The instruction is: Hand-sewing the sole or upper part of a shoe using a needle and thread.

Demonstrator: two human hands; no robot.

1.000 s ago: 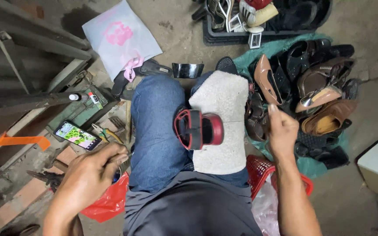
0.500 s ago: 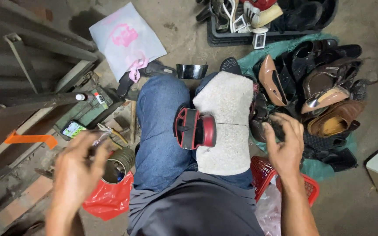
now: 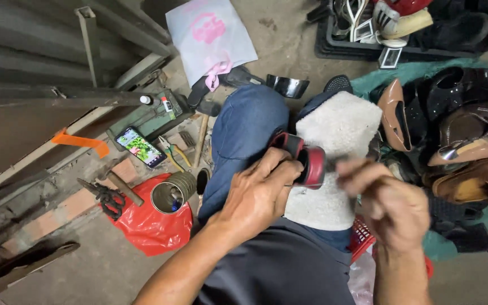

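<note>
Head view, looking down on a seated person's lap. Red-and-black shoe [image 3: 303, 161] lies on a white fleece pad [image 3: 337, 155] over the knee, between both hands. Left hand [image 3: 258, 195] is curled over the shoe's near side, fingers closed against it. Right hand [image 3: 393, 206] is blurred, closed about something small at the shoe's red end; what it pinches cannot be told. Work on the shoe appears under way, not finished. To the left: tin can [image 3: 173, 195], red bag [image 3: 151, 226], phone [image 3: 140, 148]. To the right: heaped shoes [image 3: 458, 141].
</note>
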